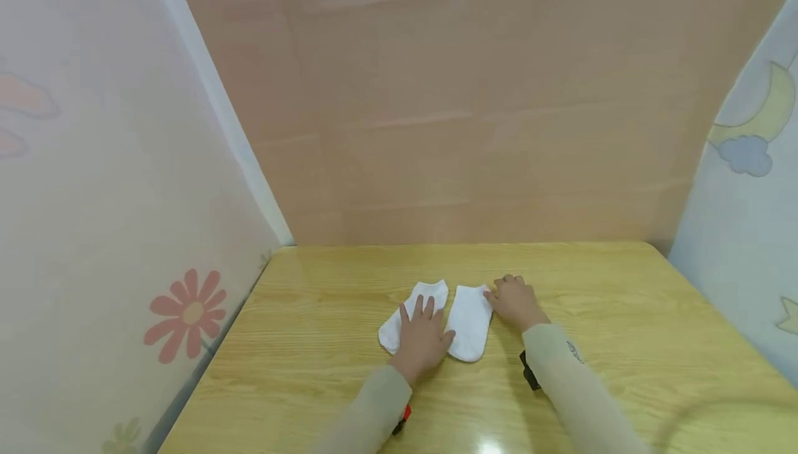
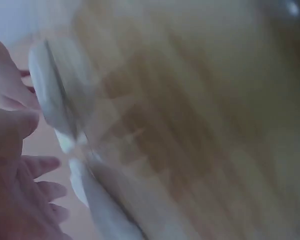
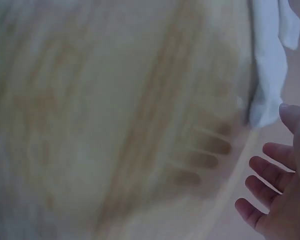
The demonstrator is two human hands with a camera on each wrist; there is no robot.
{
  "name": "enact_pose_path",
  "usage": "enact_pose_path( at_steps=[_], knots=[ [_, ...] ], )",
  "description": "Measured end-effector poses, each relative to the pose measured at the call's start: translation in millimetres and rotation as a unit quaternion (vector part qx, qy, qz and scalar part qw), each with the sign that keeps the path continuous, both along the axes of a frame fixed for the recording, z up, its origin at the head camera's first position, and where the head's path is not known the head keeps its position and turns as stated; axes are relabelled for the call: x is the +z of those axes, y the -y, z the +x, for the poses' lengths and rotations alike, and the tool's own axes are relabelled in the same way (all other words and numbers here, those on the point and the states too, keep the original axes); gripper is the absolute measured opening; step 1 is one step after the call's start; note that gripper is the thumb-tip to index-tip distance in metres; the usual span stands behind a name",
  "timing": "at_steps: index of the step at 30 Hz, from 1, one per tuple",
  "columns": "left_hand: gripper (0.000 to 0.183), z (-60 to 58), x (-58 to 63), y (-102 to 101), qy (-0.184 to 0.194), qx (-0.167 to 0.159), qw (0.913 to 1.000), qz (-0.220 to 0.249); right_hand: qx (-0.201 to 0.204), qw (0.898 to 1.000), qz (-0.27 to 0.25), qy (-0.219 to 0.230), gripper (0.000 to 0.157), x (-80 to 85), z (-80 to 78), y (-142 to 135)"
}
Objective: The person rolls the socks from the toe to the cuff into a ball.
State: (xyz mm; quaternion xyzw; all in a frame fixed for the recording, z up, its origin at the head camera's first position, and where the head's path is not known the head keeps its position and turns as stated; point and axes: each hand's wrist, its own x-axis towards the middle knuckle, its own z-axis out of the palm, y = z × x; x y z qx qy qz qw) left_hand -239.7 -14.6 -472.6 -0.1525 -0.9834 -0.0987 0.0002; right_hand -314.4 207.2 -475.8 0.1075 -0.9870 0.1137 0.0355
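Two short white socks lie flat side by side on the table. The left sock (image 1: 391, 333) is tilted, and its middle is partly hidden under my left hand (image 1: 424, 339), whose fingers are spread over it. Near the left thumb is the edge of the right sock (image 1: 470, 322). My right hand (image 1: 514, 301) is at that sock's upper right corner, by the cuff. In the right wrist view the right hand (image 3: 285, 185) has loosely extended fingers, its thumb at the sock's end (image 3: 267, 65). Whether the thumb presses the fabric I cannot tell. Neither hand grips anything.
The wooden table (image 1: 299, 371) carries the socks. A plain tan panel (image 1: 474, 107) rises behind its far edge. Printed panels flank it, one with a red flower (image 1: 192, 313), the other with a moon (image 1: 769, 107). Dark devices (image 1: 530, 371) show under the sleeves.
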Motion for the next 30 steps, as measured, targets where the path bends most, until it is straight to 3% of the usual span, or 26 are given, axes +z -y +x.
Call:
enact_pose_path(
  at_steps=[6,10,15,17,19,23,26,30],
  knots=[
    [0.047,17.2,6.7,-13.2,0.051,0.018,0.998,-0.033,0.003,1.0,-0.009,0.006,0.032,-10.5,4.1,1.7],
    [0.032,20.5,13.0,-10.3,0.059,0.011,0.9978,-0.027,0.012,0.999,-0.052,0.008,0.028,-8.5,4.2,2.9],
    [0.012,22.5,16.7,0.7,0.045,-0.008,0.999,-0.002,0.021,0.991,-0.125,0.046,0.02,4.9,5.6,10.0],
    [0.02,22.7,17.4,8.6,0.03,-0.003,0.9989,0.037,0.022,0.987,-0.15,0.057,0.02,12.1,5.1,14.7],
    [0.025,22.2,17.7,18.5,0.009,0.01,0.9943,0.106,0.021,0.983,-0.173,0.054,0.022,19.9,3.5,20.8],
    [0.011,18.2,17.9,40.7,-0.023,0.04,0.9669,0.251,0.013,0.975,-0.219,0.035,0.026,33.3,-2.0,34.9],
    [0.009,16.6,20.0,55.9,-0.035,0.062,0.956,0.285,0.006,0.97,-0.242,0.035,0.028,39.4,-6.6,45.6],
    [0.012,18.5,23.5,69.8,-0.028,0.075,0.958,0.275,0.004,0.969,-0.245,0.04,0.027,38.5,-10.3,57.9]
  ],
)
